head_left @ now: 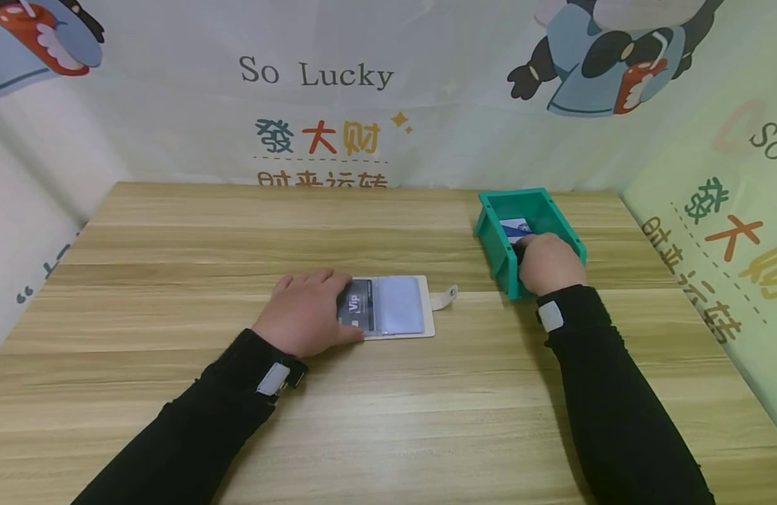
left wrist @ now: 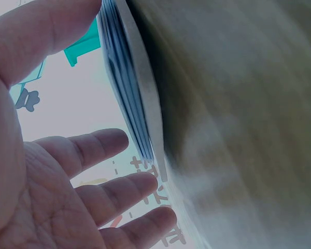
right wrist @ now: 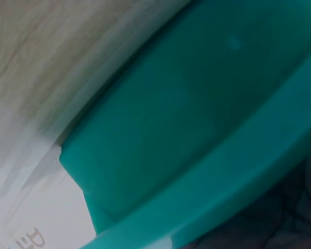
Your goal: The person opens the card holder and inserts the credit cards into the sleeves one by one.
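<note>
A pale card holder (head_left: 429, 306) lies open on the table, with a grey card marked "Vip" (head_left: 353, 303) on its left side and a bluish clear sleeve on its right. My left hand (head_left: 308, 312) rests at its left end, thumb along the near edge, other fingers towards the far edge. Those fingers (left wrist: 101, 148) look extended beside the stacked sleeves (left wrist: 125, 83) in the left wrist view. My right hand (head_left: 550, 263) reaches down into a green bin (head_left: 498, 256), beside a blue-and-white card (head_left: 515, 228). Its fingertips are hidden there; whether they grip anything I cannot tell.
A white strap with a snap (head_left: 448, 298) sticks out from the holder's right side. The wooden table (head_left: 388, 421) runs back to a printed cloth (head_left: 439, 126), which also hangs along both sides. The bin's walls stand around my right hand.
</note>
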The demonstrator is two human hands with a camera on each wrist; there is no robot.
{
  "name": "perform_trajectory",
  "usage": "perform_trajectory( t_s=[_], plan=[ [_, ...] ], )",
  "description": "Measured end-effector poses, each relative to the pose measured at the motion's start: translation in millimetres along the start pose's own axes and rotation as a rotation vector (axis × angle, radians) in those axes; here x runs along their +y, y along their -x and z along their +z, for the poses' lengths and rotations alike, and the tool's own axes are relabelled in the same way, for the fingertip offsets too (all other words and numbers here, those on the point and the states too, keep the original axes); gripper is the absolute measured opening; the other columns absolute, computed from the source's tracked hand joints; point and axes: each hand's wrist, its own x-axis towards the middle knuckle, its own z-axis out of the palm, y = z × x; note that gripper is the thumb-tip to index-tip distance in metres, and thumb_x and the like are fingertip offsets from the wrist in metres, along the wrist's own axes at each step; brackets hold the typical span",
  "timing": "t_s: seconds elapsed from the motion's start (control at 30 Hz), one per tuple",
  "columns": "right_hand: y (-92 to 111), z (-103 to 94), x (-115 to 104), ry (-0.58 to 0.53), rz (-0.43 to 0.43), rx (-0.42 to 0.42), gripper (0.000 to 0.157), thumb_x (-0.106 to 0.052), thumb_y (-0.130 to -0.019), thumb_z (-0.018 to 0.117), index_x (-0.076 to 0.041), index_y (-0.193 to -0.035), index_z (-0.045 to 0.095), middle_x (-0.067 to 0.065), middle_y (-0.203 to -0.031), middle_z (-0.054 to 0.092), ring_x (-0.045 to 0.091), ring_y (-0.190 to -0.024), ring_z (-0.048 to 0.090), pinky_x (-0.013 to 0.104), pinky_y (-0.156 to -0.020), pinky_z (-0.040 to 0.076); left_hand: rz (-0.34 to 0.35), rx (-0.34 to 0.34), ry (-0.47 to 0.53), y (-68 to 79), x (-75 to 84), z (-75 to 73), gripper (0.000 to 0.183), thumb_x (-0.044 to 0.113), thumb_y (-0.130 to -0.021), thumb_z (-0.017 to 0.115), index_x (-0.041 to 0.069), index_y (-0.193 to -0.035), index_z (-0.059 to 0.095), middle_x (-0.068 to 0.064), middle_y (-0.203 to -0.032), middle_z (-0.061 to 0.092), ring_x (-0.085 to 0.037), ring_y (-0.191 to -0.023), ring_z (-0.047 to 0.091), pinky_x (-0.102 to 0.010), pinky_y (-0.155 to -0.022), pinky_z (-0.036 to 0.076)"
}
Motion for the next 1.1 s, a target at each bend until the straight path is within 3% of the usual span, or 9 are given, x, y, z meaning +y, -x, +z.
perform_trajectory(
  t_s=[0.5,1.1],
  plan=[
    [-0.7,1.4,-0.2,0.006,-0.009,0.058,0.027,-0.002,-0.090,0.046,0.005,-0.113,0.056,0.028,-0.100,0.054,0.039,-0.084,0.050,0.056,-0.076,0.046,0.004,-0.003,-0.005,-0.4,-0.1,-0.5,0.091,0.063,-0.070,0.070,0.011,-0.139,0.043,-0.015,-0.138,0.044,-0.035,-0.122,0.037,-0.061,-0.100,0.026],
    [-1.9,3.2,-0.7,-0.001,-0.006,0.132,0.024,-0.002,-0.089,0.049,0.005,-0.111,0.055,0.027,-0.102,0.053,0.041,-0.089,0.048,0.058,-0.080,0.045,-0.003,-0.015,-0.008,-0.7,-0.1,-0.2,0.090,0.062,-0.070,0.070,0.011,-0.139,0.044,-0.015,-0.138,0.044,-0.035,-0.122,0.037,-0.060,-0.101,0.026]
  ],
)
